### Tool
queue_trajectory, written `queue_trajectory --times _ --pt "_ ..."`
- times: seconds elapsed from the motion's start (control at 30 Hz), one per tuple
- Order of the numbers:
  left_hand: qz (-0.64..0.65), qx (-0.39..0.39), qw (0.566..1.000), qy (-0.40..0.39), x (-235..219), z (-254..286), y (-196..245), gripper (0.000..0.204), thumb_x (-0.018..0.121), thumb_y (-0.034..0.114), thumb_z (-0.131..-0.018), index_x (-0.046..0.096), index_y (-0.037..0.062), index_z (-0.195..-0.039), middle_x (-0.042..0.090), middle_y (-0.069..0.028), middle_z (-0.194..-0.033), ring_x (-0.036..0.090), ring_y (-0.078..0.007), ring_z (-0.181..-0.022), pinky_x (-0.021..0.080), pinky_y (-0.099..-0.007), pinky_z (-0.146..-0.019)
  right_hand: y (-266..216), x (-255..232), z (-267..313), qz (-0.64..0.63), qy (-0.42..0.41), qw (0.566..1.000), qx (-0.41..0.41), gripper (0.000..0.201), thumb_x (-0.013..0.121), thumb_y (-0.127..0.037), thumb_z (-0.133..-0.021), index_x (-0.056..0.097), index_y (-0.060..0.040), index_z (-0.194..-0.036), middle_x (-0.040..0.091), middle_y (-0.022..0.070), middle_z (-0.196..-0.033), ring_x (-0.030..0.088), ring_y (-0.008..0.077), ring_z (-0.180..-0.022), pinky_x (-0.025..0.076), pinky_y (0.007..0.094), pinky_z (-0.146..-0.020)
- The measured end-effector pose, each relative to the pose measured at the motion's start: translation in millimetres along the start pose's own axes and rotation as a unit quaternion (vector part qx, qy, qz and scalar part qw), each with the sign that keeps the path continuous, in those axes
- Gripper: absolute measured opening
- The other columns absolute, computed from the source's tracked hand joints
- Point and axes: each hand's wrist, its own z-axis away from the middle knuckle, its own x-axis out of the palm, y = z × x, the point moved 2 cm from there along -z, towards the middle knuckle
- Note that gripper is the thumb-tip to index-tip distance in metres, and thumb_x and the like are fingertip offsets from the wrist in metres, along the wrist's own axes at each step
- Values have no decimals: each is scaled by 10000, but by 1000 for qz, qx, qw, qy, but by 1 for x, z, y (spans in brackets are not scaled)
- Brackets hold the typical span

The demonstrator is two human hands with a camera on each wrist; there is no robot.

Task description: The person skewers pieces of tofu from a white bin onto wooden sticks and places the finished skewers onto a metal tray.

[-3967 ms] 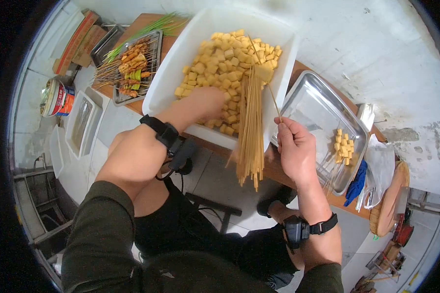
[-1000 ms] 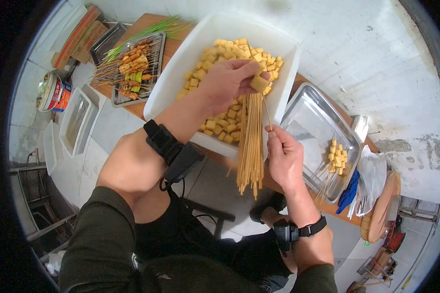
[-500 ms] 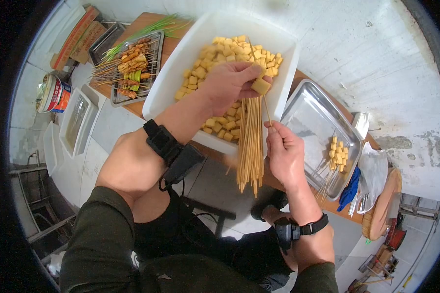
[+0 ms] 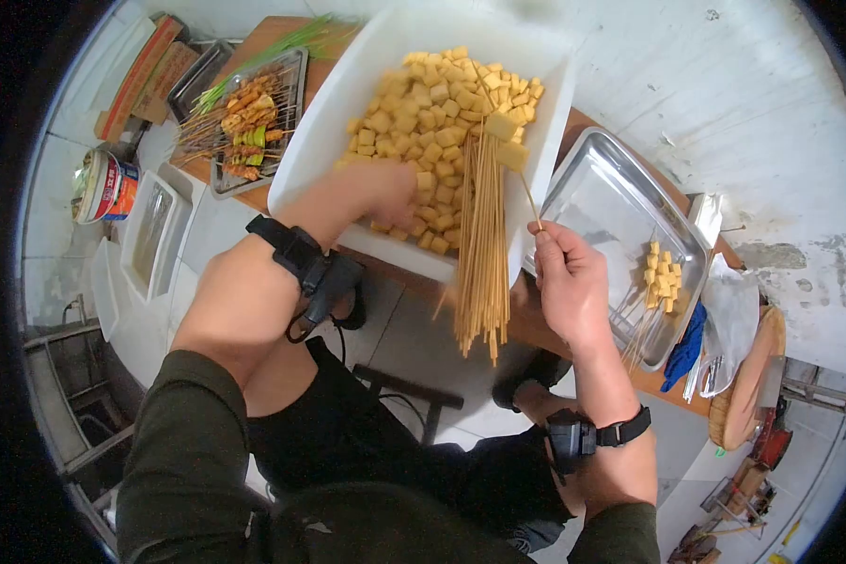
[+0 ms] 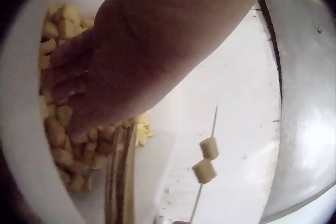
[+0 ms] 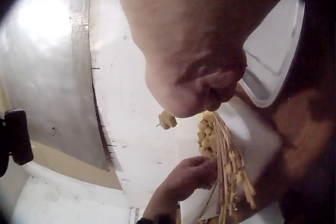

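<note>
My right hand [image 4: 571,282] pinches the lower end of a thin bamboo skewer [image 4: 530,195] between thumb and fingers. Two yellow cubes [image 4: 511,155] of tofu-like food are threaded on it, one above the other; the left wrist view shows the pointed tip [image 5: 215,113] sticking out past them. Over the left part of a white tub [image 4: 301,160], my left hand [image 4: 381,193] reaches into a heap of the same cubes [image 4: 423,113]. Its fingers [image 5: 68,85] are spread down among them, fingertips partly hidden. A bundle of bare skewers [image 4: 484,254] leans across the tub's near rim, between my hands.
Right of the tub, a steel tray [image 4: 620,188] holds several finished cube skewers [image 4: 663,279]. A tray of meat and vegetable skewers [image 4: 252,127] lies at the left, with green stalks [image 4: 296,42] behind. A blue cloth [image 4: 686,350] and plastic bag [image 4: 728,320] sit at the right end.
The skewer carried one cube four seconds ago and carries two now. My left hand has left the skewer and dropped back left into the heap; my right hand has shifted slightly up and right.
</note>
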Motion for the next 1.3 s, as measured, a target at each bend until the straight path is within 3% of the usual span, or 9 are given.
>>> queue_trajectory --times 0.3,0.43,0.53,0.6,0.7,0.93,1.0,1.17,1.3 --pt "-70 -12 997 11 21 -15 14 231 671 150 -763 720 13 -942 714 -173 -957 692 -325 -898 558 -409 -754 1 -2 1 0 -9 1000 1 223 572 -141 -964 674 27 -1069 624 84 -715 550 109 -678 477 285 -665" --pt "-68 27 997 13 7 -16 3 256 623 197 -794 698 -34 -875 702 -201 -880 682 -370 -830 547 -453 -750 0 -7 3 7 10 1000 -11 222 566 -135 -962 673 27 -1069 647 104 -754 584 131 -719 488 293 -715" --pt "88 50 985 140 -17 -9 -5 276 596 212 -881 666 -48 -943 706 -164 -857 691 -298 -757 550 -414 -701 -4 -8 3 10 10 1000 -9 224 562 -132 -962 672 29 -1072 654 109 -768 592 135 -733 489 293 -726" --pt "432 51 890 134 -29 -4 -8 331 565 286 -934 675 -17 -1013 710 -135 -908 683 -190 -813 555 -336 -713 -5 -8 4 18 9 1000 -12 225 561 -132 -962 671 29 -1074 656 109 -770 592 136 -734 489 292 -726" --pt "548 122 808 181 -35 -7 -10 356 564 306 -959 641 -34 -1029 691 -101 -926 662 -144 -803 551 -282 -735 -3 -6 3 21 5 1000 -14 227 559 -130 -962 669 29 -1079 655 106 -774 589 130 -741 487 290 -728" --pt "702 136 674 185 -45 0 -2 273 541 239 -1005 578 -12 -1105 669 -93 -1007 673 -174 -905 561 -293 -793 2 0 6 6 0 1000 -17 219 560 -129 -966 669 25 -1077 651 83 -770 569 101 -738 484 275 -714" --pt "770 144 587 207 -49 1 -4 256 546 227 -1003 579 -6 -1101 667 -109 -1036 674 -186 -931 565 -308 -849 3 2 7 5 -6 1000 -11 216 560 -127 -967 670 24 -1076 651 82 -769 569 96 -737 483 272 -709" --pt "800 167 531 222 -55 0 -9 235 530 209 -1010 576 3 -1113 661 -119 -1093 666 -193 -981 565 -309 -875 -7 6 14 -18 -36 998 43 213 554 -125 -975 669 18 -1084 643 63 -747 567 86 -735 481 268 -697" --pt "821 168 492 238 -59 2 -6 245 517 212 -1018 569 2 -1132 655 -122 -1128 657 -202 -1033 565 -310 -875 2 8 13 16 -26 999 -12 218 551 -130 -980 669 11 -1097 640 50 -741 564 75 -715 479 263 -676"
